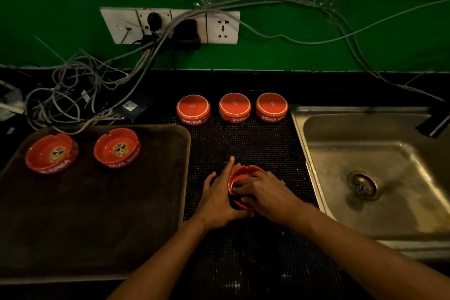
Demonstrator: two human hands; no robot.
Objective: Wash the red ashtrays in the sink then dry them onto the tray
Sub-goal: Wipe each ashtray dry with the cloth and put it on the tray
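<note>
Green wall (316,39) is running across the back, with a white socket strip (170,25) and loose grey cables (80,90) trailing down onto the dark bench (243,80). Steel sink (341,214) is sitting at right, basin bare, drain (364,185) showing, a dark tap (435,124) poking in from the right edge. Brown tray (97,214) is lying at left, carrying two red ashtrays right way up near its far edge: far-left one (50,153) and its neighbour (117,148), apart from each other. Black studded mat (243,143) is lying between tray and sink. Three more ashtrays are standing upside down in a row at the mat's far end: left (193,109), middle (234,107), right (271,106), close but not touching. Sixth ashtray (246,172) is being held over the mat's middle, tilted toward the camera. Left hand (219,195) is cupping its left side, index finger sticking out straight past the rim. Right hand (261,192) is lying across the bowl with fingers pressing inside; something pale is peeking out beyond it, can't tell what.
</note>
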